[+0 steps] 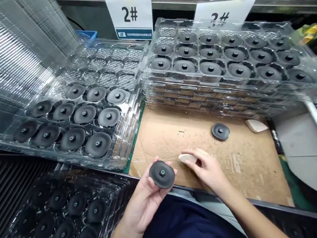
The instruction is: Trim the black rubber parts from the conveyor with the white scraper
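Note:
My left hand [145, 201] lies palm up and holds a black rubber disc with a central stud [162, 175] against its fingers. Just to the right, my right hand [207, 170] pinches a small cream-coloured pad [187, 158], possibly a sponge, above the brown cardboard sheet [172, 151]. Another black disc [220, 131] lies flat on the cardboard, beyond my right hand. Neither hand touches it.
A clear plastic tray [125, 130] at left holds several black discs in its near rows. A stacked tray pile [224, 65] stands behind the cardboard. Another stack [62, 207] sits lower left. Paper signs read 2# [128, 14] and 3# [224, 8].

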A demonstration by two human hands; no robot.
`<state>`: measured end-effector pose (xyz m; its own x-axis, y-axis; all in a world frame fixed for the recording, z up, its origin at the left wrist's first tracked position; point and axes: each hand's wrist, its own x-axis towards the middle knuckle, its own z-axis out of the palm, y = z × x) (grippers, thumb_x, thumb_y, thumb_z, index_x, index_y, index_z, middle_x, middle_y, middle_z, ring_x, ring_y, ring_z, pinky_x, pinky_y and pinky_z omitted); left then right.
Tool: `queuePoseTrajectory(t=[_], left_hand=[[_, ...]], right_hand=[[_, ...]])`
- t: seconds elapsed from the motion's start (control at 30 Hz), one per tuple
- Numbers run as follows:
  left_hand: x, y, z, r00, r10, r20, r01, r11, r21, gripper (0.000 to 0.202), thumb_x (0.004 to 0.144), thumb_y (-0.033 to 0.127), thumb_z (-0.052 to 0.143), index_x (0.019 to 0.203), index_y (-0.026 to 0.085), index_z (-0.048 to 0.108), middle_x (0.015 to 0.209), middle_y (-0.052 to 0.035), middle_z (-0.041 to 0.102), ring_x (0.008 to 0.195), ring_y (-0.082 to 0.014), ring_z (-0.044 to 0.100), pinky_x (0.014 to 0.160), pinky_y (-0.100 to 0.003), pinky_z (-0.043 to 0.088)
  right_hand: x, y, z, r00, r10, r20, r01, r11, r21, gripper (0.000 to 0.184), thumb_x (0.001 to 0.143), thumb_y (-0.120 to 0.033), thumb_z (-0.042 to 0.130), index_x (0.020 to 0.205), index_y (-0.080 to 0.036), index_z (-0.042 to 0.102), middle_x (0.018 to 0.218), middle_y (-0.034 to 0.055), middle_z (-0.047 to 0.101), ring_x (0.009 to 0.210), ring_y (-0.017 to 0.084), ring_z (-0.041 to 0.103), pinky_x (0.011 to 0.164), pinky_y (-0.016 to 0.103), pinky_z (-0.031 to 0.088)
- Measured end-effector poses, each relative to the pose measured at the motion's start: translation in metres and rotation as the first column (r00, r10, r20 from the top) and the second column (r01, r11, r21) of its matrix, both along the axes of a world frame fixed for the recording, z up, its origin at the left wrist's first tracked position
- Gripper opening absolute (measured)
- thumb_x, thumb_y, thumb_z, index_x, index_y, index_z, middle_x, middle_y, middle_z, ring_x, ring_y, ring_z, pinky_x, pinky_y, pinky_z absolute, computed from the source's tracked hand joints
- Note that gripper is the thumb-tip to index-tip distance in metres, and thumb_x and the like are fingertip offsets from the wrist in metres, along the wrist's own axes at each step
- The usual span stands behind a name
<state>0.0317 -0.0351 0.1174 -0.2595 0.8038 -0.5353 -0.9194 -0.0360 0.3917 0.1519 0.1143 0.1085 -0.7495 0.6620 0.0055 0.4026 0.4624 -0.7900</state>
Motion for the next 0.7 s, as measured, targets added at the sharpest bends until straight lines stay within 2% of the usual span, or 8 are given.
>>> queuePoseTrajectory(t=[0.1, 0.17, 0.23, 0.3, 0.43, 0.53, 0.6, 0.7], left_hand=[[0.003, 0.007, 0.006, 0.998, -0.006, -0.066, 0.005, 1.000, -0.015, 0.051, 0.064, 0.036, 0.079, 0.110, 0.022, 0.065, 0.108, -0.0061, 0.070, 0.099, -0.0190, 0.066, 0.089, -0.026, 0.050], [0.003, 0.011, 0.010, 0.994, -0.023, -0.104, 0.019, 0.999, -0.043, 0.045, 0.064, 0.033, 0.079, 0.105, 0.020, 0.067, 0.102, -0.0049, 0.071, 0.095, -0.0166, 0.066, 0.083, -0.021, 0.052], [0.004, 0.014, 0.013, 0.991, -0.031, -0.132, 0.022, 0.997, -0.068, 0.044, 0.063, 0.030, 0.080, 0.105, 0.022, 0.068, 0.105, -0.0043, 0.071, 0.096, -0.0168, 0.066, 0.082, -0.021, 0.053], [0.006, 0.016, 0.017, 0.986, -0.022, -0.167, 0.008, 0.996, -0.084, 0.049, 0.061, 0.026, 0.081, 0.108, 0.024, 0.066, 0.108, -0.0036, 0.070, 0.096, -0.0173, 0.066, 0.080, -0.021, 0.054], [0.014, 0.021, 0.028, 0.977, -0.081, -0.200, 0.069, 0.996, -0.064, 0.053, 0.058, 0.032, 0.083, 0.108, 0.023, 0.067, 0.094, -0.0019, 0.073, 0.092, -0.0167, 0.067, 0.083, -0.022, 0.052], [0.016, 0.023, 0.034, 0.979, -0.101, -0.179, 0.101, 0.995, -0.008, 0.058, 0.048, 0.038, 0.086, 0.103, 0.028, 0.070, 0.101, 0.0001, 0.073, 0.097, -0.0166, 0.066, 0.089, -0.021, 0.049], [0.018, 0.023, 0.036, 0.979, -0.133, -0.153, 0.136, 0.991, 0.013, 0.057, 0.046, 0.037, 0.087, 0.100, 0.031, 0.071, 0.104, 0.0020, 0.073, 0.095, -0.0152, 0.067, 0.085, -0.019, 0.050], [0.025, 0.027, 0.038, 0.975, -0.180, -0.130, 0.183, 0.983, 0.008, 0.057, 0.045, 0.038, 0.087, 0.099, 0.032, 0.071, 0.103, 0.0033, 0.073, 0.093, -0.0129, 0.066, 0.081, -0.015, 0.050]], right_hand=[[-0.015, -0.015, 0.042, 0.992, 0.029, -0.120, -0.029, 1.000, 0.001, 0.025, 0.092, -0.027, 0.044, 0.112, -0.022, 0.059, 0.104, 0.0055, 0.067, 0.090, 0.018, 0.062, 0.074, 0.030, 0.051], [-0.020, -0.030, 0.063, 0.964, 0.094, -0.249, -0.078, 0.994, 0.071, 0.026, 0.092, -0.021, 0.041, 0.112, -0.017, 0.058, 0.099, 0.0080, 0.067, 0.088, 0.019, 0.061, 0.076, 0.033, 0.050], [-0.022, -0.040, 0.075, 0.949, 0.213, -0.232, -0.212, 0.977, 0.029, 0.024, 0.090, -0.016, 0.041, 0.106, -0.015, 0.059, 0.090, 0.0074, 0.068, 0.081, 0.018, 0.061, 0.073, 0.031, 0.049], [-0.023, -0.041, 0.080, 0.942, 0.295, -0.161, -0.303, 0.952, -0.031, 0.022, 0.090, -0.014, 0.042, 0.102, -0.015, 0.061, 0.089, 0.0059, 0.068, 0.079, 0.016, 0.062, 0.072, 0.029, 0.049], [-0.021, -0.036, 0.081, 0.956, 0.156, -0.247, -0.113, 0.977, 0.180, 0.025, 0.091, -0.014, 0.039, 0.105, -0.011, 0.059, 0.090, 0.0098, 0.067, 0.081, 0.020, 0.060, 0.073, 0.034, 0.047], [-0.001, -0.034, 0.086, 0.917, 0.277, -0.287, -0.250, 0.960, 0.126, 0.024, 0.089, -0.010, 0.042, 0.106, -0.013, 0.058, 0.087, 0.0067, 0.067, 0.077, 0.016, 0.059, 0.070, 0.029, 0.046], [0.020, -0.031, 0.092, 0.928, 0.307, -0.210, -0.302, 0.952, 0.057, 0.023, 0.088, -0.010, 0.044, 0.104, -0.018, 0.057, 0.085, 0.0026, 0.068, 0.073, 0.014, 0.060, 0.067, 0.026, 0.046], [0.042, -0.027, 0.100, 0.981, 0.185, -0.065, -0.177, 0.978, 0.107, 0.020, 0.090, -0.014, 0.045, 0.104, -0.021, 0.057, 0.080, 0.0014, 0.067, 0.068, 0.014, 0.059, 0.063, 0.025, 0.044]])
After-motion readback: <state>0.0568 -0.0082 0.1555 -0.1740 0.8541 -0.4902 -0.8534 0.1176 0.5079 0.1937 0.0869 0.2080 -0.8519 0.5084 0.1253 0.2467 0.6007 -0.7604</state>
